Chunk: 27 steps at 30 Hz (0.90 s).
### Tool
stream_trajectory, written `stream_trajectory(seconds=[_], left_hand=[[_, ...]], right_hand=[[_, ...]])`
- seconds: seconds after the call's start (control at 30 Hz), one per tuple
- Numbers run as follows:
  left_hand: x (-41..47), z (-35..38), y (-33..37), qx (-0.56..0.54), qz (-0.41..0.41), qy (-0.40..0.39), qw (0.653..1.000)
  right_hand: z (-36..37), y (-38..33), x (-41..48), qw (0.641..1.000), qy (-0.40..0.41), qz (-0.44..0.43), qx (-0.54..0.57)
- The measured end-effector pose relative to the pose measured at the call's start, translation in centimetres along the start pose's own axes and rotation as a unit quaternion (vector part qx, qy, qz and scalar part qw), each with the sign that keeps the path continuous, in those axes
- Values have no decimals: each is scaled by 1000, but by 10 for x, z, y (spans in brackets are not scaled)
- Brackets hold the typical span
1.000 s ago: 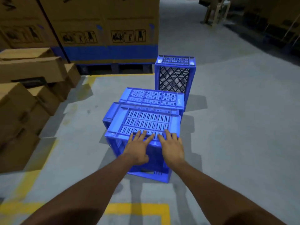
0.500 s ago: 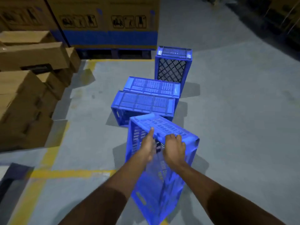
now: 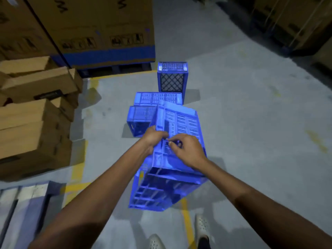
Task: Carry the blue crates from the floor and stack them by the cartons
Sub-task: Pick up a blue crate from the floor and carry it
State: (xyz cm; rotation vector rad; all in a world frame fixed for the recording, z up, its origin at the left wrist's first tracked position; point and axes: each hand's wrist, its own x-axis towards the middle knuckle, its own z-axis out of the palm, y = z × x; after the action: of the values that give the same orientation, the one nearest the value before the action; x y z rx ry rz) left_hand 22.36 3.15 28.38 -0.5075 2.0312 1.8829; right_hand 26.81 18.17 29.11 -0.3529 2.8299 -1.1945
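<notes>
Blue crate aslant in curled fingers of left hand and right hand, over grey yellow-lined floor, cartons at left

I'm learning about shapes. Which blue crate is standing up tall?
The farthest crate, with the criss-cross face. It alone stands on end.

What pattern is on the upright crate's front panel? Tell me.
Dark diamond lattice on the upright crate; head view.
</notes>
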Motion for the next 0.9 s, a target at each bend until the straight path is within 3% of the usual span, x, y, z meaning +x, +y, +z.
stream_trajectory(seconds=[0.1, 0.17, 0.27, 0.37, 0.53, 0.7, 0.9], left_hand=[[-28, -20, 54, 126, 62, -79, 987], [-44, -32, 90, 234, 110, -118, 959], [-64, -46, 137, 430, 194, -138, 871], [-81, -54, 169, 568, 244, -131, 775], [-86, -48, 209, 658, 261, -149, 691], [-71, -22, 221, 704, 293, -145, 630], [-50, 57, 193, 732, 324, -203, 564]], right_hand=[[-30, -18, 4, 995, 85, -43, -31], [-51, -28, 11, 980, 137, -98, -105], [-89, -48, 19, 943, 181, -166, -224], [-123, -59, 21, 933, 148, -191, -265], [-146, -76, 19, 971, -93, -55, -212], [-142, -62, 11, 992, -58, -1, -108], [-149, -37, 17, 987, -18, 62, -147]])
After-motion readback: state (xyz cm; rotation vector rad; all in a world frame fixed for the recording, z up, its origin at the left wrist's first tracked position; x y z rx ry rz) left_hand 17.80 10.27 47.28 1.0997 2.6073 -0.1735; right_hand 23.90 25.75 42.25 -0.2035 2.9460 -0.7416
